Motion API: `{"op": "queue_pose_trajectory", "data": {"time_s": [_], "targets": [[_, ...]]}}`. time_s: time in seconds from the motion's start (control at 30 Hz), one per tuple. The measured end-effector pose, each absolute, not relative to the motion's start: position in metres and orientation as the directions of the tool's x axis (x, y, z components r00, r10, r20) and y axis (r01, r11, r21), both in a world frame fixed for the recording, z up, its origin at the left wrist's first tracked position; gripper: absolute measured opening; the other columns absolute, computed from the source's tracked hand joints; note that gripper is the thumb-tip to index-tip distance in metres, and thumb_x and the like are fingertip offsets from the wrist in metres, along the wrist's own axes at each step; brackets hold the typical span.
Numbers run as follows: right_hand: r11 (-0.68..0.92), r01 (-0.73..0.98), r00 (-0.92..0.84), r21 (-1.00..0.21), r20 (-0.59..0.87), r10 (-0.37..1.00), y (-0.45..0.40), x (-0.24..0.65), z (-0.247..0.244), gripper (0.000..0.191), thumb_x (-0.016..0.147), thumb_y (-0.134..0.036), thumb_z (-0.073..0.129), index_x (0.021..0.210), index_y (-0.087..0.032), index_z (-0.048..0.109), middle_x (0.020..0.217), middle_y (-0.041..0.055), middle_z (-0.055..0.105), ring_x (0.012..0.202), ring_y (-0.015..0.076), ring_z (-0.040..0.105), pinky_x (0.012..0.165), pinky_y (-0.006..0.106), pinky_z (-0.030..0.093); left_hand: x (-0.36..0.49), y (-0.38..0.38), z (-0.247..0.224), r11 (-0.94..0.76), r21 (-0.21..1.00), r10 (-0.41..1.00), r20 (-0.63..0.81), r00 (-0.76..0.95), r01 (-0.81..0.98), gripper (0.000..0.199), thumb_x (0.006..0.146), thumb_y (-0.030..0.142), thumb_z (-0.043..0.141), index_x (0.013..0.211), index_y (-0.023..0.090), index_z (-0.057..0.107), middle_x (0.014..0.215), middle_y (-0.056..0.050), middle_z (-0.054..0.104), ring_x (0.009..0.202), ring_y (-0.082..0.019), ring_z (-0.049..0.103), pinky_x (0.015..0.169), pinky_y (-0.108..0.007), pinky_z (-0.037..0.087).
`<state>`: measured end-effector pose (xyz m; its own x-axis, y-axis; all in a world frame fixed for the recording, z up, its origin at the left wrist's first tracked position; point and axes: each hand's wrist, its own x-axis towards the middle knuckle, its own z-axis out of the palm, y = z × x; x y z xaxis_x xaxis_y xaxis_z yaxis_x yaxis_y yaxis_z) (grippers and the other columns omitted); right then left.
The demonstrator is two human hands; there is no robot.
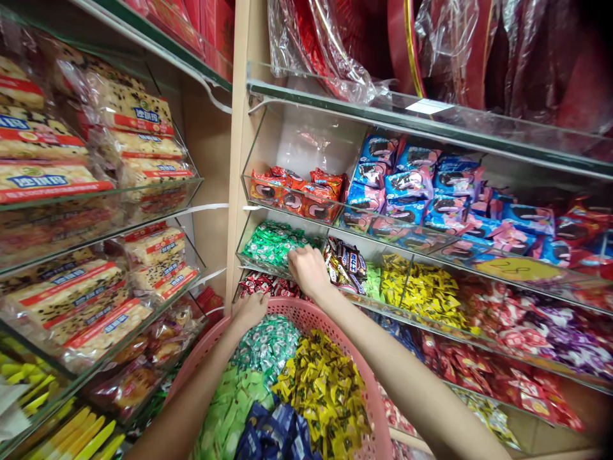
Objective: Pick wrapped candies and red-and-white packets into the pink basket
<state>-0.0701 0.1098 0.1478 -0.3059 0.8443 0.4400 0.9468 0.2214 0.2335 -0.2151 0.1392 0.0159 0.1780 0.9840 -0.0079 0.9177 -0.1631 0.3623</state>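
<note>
head view: a person's right hand is hovering at the right side of the green-wrapped candies in a shelf bin.

– how is that hand looking?

– its fingers are showing bent inward; the tips are hiding, so i cannot tell whether they are pinching a candy.

– and the left hand?

– it is resting at the far rim of a pink basket, fingers together; how firmly it is gripping, i cannot tell.

– which way are the candies lying?

– they are spreading leftward and slightly beyond the right hand, the nearer of the two, while brown-wrapped bars are sitting just to its right. the basket is standing below, toward the wearer, and yellow-wrapped candies are filling its right side.
</note>
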Motion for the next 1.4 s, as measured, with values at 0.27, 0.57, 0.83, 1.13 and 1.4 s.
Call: {"op": "queue_pose_trajectory", "data": {"time_s": [0.27,0.57,0.83,1.13,1.4], "targets": [[-0.112,0.981,0.061,0.159,0.295,0.954,0.173,-0.083,0.150,0.031,0.081,-0.009,0.036,0.092,-0.013,0.065,0.094,0.0173,0.063,0.094,0.0235,0.053,0.074,0.034,0.033,-0.218,0.141,0.014,-0.158,0.365,0.985,-0.003,0.171,0.918,0.060,0.082,0.054,0.012,0.092,0.024,0.064,0.094,-0.009,0.066,0.089,-0.024,0.059,0.076,-0.035,0.042],[-0.158,0.978,0.110,0.136,0.306,0.946,0.172,-0.080,0.145,0.032,0.083,-0.009,0.035,0.091,-0.013,0.065,0.093,0.0172,0.063,0.093,0.0246,0.055,0.073,0.035,0.032,-0.223,0.139,0.019,-0.153,0.363,0.985,-0.014,0.169,0.919,0.063,0.082,0.054,0.008,0.095,0.027,0.064,0.095,-0.008,0.066,0.088,-0.027,0.059,0.074,-0.037,0.042],[-0.140,0.981,0.077,0.134,0.396,0.915,0.157,-0.081,0.163,0.031,0.083,-0.008,0.034,0.089,-0.011,0.064,0.090,0.0176,0.062,0.092,0.0232,0.053,0.074,0.035,0.034,-0.222,0.140,0.023,-0.130,0.351,0.988,-0.032,0.150,0.927,0.062,0.082,0.055,0.010,0.098,0.027,0.063,0.097,-0.008,0.065,0.090,-0.026,0.059,0.074,-0.035,0.042],[0.355,0.920,-0.269,-0.168,0.390,0.881,0.060,-0.069,0.118,0.027,0.088,-0.029,0.034,0.089,-0.019,0.059,0.084,0.0049,0.062,0.075,0.0136,0.057,0.066,0.022,0.038,-0.222,0.142,0.023,-0.124,0.352,0.989,-0.036,0.146,0.928,0.060,0.082,0.054,0.013,0.096,0.025,0.064,0.096,-0.009,0.066,0.090,-0.026,0.059,0.074,-0.035,0.042],[0.413,0.788,-0.259,-0.457,0.362,0.895,0.038,-0.047,0.026,0.027,0.087,-0.025,0.038,0.099,-0.020,0.061,0.090,0.0056,0.064,0.081,0.0144,0.060,0.073,0.025,0.044,-0.217,0.141,0.024,-0.165,0.344,0.983,-0.020,0.183,0.924,0.062,0.083,0.053,0.011,0.090,0.023,0.064,0.096,-0.009,0.065,0.090,-0.025,0.059,0.075,-0.034,0.042]]}}
